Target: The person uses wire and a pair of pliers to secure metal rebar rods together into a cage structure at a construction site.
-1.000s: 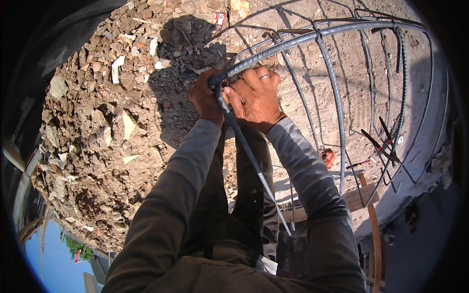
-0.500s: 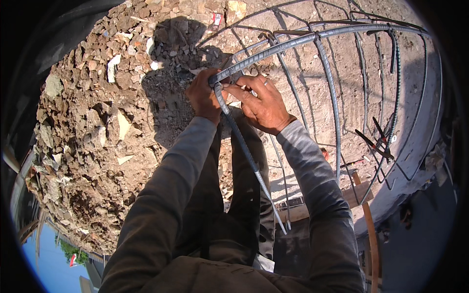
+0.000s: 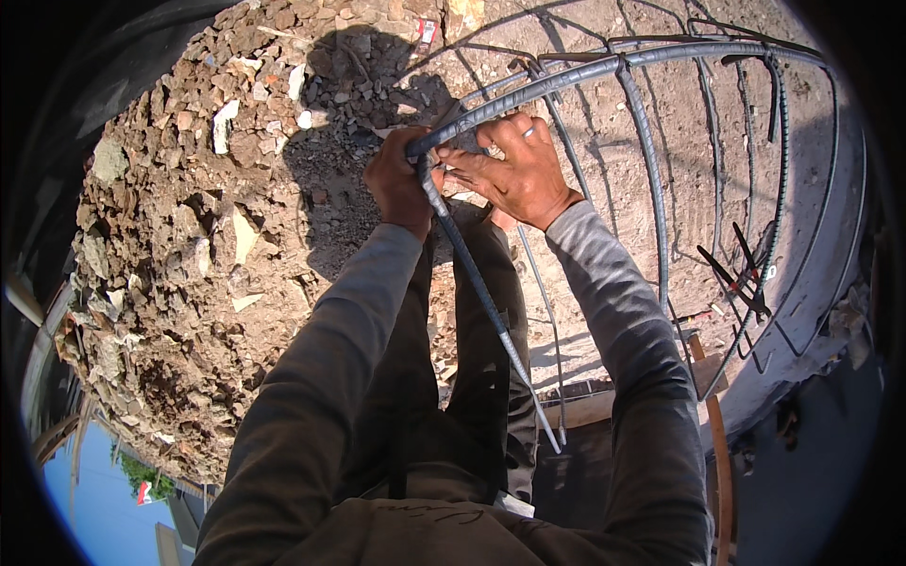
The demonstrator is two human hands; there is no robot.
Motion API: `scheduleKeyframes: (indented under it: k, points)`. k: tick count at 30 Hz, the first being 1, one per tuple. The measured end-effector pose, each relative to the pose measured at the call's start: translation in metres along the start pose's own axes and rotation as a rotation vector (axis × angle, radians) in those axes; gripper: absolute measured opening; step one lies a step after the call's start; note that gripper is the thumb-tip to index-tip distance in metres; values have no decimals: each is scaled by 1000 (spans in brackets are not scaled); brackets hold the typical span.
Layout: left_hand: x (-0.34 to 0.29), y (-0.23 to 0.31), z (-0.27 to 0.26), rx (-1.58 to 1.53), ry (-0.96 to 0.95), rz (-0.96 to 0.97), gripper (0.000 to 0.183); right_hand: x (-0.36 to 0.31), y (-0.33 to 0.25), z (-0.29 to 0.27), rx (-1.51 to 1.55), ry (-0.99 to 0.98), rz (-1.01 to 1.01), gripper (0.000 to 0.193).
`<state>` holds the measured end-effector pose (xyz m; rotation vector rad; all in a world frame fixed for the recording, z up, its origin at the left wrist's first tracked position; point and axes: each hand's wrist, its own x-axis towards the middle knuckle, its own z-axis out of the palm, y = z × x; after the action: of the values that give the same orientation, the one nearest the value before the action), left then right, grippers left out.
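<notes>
A long ribbed steel bar (image 3: 566,79) runs from the joint in front of me toward the far right. A thinner bent steel bar (image 3: 478,282) slants down from that joint over my legs. My left hand (image 3: 394,186) is closed around the joint at the long bar's near end. Beside it, on the right, my right hand (image 3: 521,175) has its thumb and fingertips drawn together close to the joint. Anything pinched there is hidden or too small to name, and the left fingertips are partly hidden behind the bars.
Several bent steel stirrups (image 3: 649,170) hang along the long bar on the right. Black-and-red pincers (image 3: 746,288) rest among them. Broken rubble (image 3: 179,245) is piled on the left. A wooden plank (image 3: 719,453) stands at the lower right.
My right hand has turned, its fingers rising closer to the long bar. My left hand keeps its hold at the joint. The whole view has shifted slightly.
</notes>
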<state>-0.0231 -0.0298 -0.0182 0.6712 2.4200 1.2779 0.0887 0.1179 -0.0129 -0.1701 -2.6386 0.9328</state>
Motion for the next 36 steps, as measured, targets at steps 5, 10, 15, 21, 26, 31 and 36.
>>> scheduleKeyframes:
  k: [5,10,15,21,26,31,36]
  points:
    - [2,2,-1,7,-12,-102,23,-4,-18,12,70,138,146,24]
    - [4,6,0,15,-5,11,19,-5,-44,17,193,201,382,20]
    - [2,-4,1,-17,5,-50,20,10,-40,-1,204,143,307,11]
    - [7,-18,2,13,4,44,20,17,-49,13,1221,-29,1138,16]
    - [5,-6,5,-207,-22,-204,14,4,-55,-3,450,84,576,14]
    - [3,-24,1,-197,17,-73,12,-57,-105,-140,500,599,834,11]
    - [-2,-6,-8,-132,-71,-242,22,-241,-74,-244,74,1064,1403,28]
